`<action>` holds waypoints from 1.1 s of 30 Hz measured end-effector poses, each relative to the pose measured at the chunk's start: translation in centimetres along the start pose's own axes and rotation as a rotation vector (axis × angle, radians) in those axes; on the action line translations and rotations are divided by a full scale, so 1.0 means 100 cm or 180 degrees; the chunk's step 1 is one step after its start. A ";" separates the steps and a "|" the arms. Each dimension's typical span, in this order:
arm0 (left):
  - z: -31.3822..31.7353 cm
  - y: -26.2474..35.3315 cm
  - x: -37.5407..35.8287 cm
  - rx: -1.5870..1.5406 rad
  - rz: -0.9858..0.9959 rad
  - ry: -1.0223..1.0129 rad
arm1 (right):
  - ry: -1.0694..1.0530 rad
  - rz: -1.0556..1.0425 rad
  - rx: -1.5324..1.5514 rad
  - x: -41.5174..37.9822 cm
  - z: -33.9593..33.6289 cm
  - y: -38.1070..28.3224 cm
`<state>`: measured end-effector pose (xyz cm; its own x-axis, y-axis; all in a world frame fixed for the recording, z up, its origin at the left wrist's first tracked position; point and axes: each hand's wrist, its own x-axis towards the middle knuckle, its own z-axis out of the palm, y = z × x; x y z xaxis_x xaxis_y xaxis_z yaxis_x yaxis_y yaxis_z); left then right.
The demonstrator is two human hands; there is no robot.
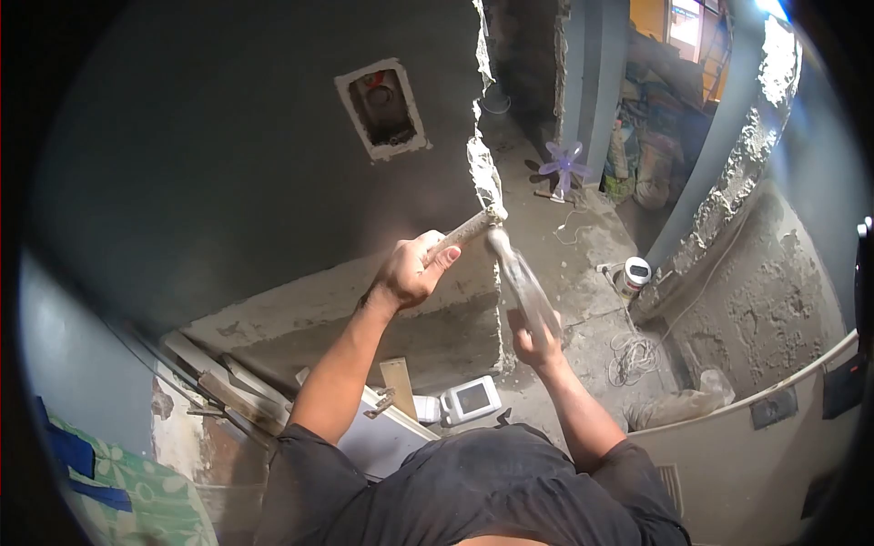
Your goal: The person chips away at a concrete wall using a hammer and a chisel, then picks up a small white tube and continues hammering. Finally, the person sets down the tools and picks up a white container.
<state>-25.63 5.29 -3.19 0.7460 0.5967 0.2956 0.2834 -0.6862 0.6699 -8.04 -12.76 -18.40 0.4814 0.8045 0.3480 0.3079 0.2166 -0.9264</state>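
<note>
Wall (228, 155) is filling the upper left, its ragged edge (483, 168) descending near centre. A blurred tool (525, 280) is slanting right of centre, clamped by the right hand's (537, 339) fingers; at centre, the left hand (410, 275) is wrapping its fingers round a pale rod (466, 235).

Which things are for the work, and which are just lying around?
For the work, it seems:
- dusty grey rod in the left hand
- blurred grey hammer-like tool in the right hand
- jagged, whitish broken wall edge

Just lying about, probably:
- purple flower-shaped thing
- coiled white cable
- white device with dark screen
</note>
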 end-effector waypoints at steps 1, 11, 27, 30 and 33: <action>-0.001 0.001 0.001 -0.0008 -0.0024 0.0004 | 0.0007 -0.0706 -0.1004 0.004 -0.001 -0.001; -0.006 0.008 0.001 -0.0013 0.0148 -0.0008 | 0.1156 -0.3027 0.1034 -0.001 0.005 -0.089; -0.004 0.005 0.003 -0.0127 -0.0014 -0.0063 | 0.1190 -0.2279 -0.0204 -0.010 0.001 -0.074; -0.002 0.000 0.004 0.0175 -0.0037 -0.0129 | 0.0479 -0.1330 -0.1050 0.006 0.003 -0.005; 0.002 0.007 0.005 0.0083 0.0133 0.0045 | 0.0593 0.0282 -0.0655 -0.008 -0.002 -0.010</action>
<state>-24.95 5.06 -2.71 0.7490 0.5730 0.3326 0.2680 -0.7211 0.6389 -8.52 -13.73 -17.72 0.6503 0.6957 0.3050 0.4088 0.0179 -0.9124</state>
